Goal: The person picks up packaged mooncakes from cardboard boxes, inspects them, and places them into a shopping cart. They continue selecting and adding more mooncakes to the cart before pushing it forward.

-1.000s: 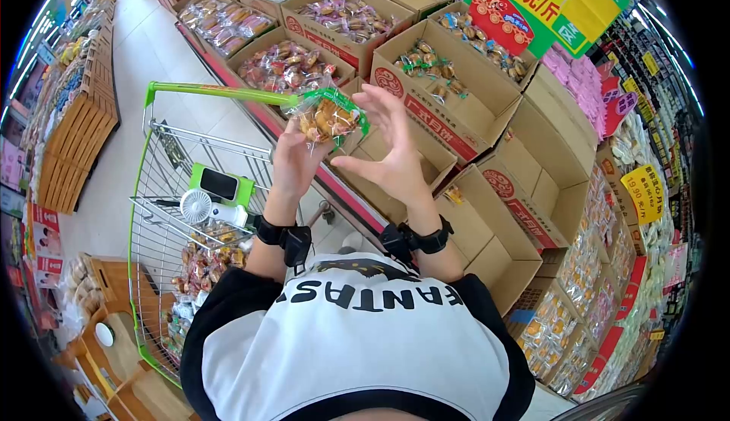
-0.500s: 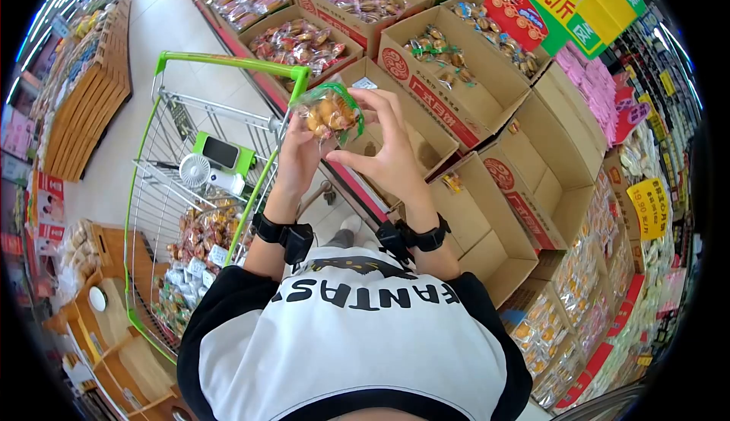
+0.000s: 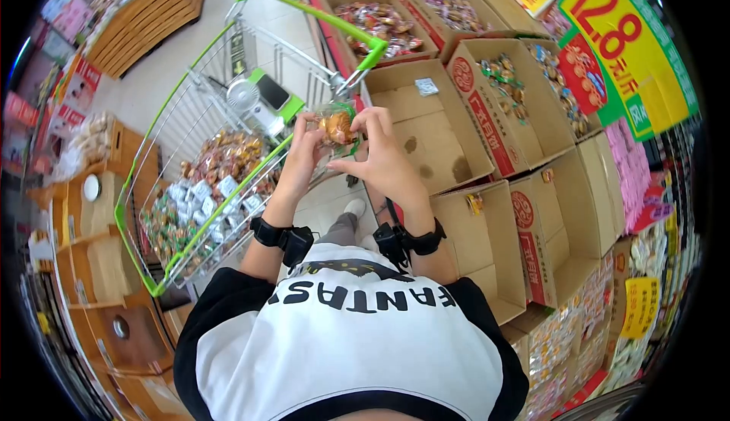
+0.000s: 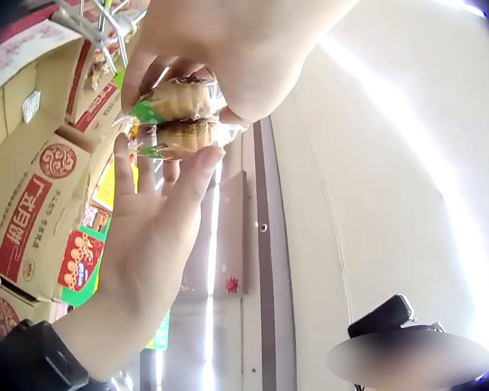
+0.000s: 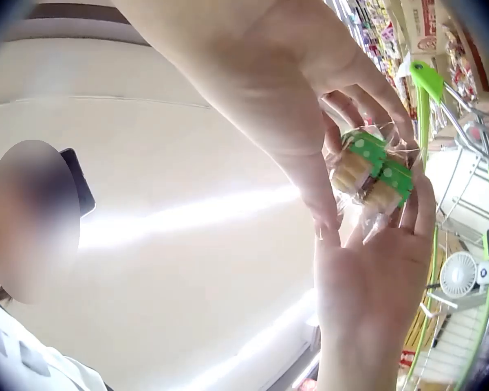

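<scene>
Left fingers: curled, with the left hand (image 3: 302, 155) gripping the two wrapped cakes (image 3: 337, 126) from their left side in the head view.
Right fingers: bent around the cakes' other side, thumb reaching in from below; the right hand (image 3: 386, 164) grips them too.
Cakes: held between both hands, just above centre of the head frame, side by side in clear wrap with green parts.
Wrists: a black strap (image 3: 281, 240) on the left, another black strap (image 3: 411, 240) on the right.
Cart: the green-railed cart (image 3: 376, 52) runs from upper centre to lower left.
On the cart: a white fan (image 3: 242, 95) beside a phone (image 3: 271, 90) in a green holder.
In the cart: brown packets (image 3: 228, 158), silver packets (image 3: 204, 200) and green packets (image 3: 169, 231), at centre left.
Cartons: right of the hands, one carton (image 3: 433, 128) has a small card (image 3: 426, 86); the lower carton (image 3: 487, 254) has a yellow packet (image 3: 474, 204).
Sign: a yellow and green price sign (image 3: 627, 48), "12.8", upper right.
Stand: wooden stand (image 3: 114, 269), lower left.
Shirt: black and white shirt (image 3: 357, 337), bottom centre.
</scene>
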Available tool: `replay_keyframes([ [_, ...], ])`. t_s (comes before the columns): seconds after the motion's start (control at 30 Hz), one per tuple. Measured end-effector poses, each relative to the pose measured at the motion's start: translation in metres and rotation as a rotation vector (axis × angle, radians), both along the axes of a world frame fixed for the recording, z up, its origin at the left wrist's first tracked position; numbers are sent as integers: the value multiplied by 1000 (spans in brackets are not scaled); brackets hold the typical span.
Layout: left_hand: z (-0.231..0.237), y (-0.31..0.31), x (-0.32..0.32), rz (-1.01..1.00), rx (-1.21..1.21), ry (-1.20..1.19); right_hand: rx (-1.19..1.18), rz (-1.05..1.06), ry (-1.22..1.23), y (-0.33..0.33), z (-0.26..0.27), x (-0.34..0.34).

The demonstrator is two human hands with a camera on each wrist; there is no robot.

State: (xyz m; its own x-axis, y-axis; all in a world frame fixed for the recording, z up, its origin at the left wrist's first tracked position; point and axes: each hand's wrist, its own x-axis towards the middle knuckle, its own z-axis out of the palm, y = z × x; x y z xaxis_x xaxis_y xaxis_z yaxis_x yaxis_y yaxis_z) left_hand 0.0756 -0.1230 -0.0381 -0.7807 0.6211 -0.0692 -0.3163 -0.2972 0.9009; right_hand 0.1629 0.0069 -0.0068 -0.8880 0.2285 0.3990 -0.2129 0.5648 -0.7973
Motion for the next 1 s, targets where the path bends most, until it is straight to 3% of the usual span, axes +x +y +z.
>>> replay_keyframes([
  [0.2,9,-49,24,230,-64,-66,-154,297,-128,-39,-3,-6],
  [0.33,-1,-68,24,197,1,-64,-57,423,-76,-48,-4,-6],
  [0.57,-4,-81,0,96,-42,-6,-78,365,-96,-54,-3,-26],
  [0.67,22,-94,-7,127,-190,86,-262,271,-105,-71,-5,-47],
  [0.7,21,-100,-12,128,-121,77,-285,249,-79,-80,-4,-54],
  [0.83,2,-139,-33,228,-98,136,-215,228,-121,-114,-7,-81],
  [1.0,-15,-195,-43,379,-119,34,-305,494,-373,-161,-15,-108],
])
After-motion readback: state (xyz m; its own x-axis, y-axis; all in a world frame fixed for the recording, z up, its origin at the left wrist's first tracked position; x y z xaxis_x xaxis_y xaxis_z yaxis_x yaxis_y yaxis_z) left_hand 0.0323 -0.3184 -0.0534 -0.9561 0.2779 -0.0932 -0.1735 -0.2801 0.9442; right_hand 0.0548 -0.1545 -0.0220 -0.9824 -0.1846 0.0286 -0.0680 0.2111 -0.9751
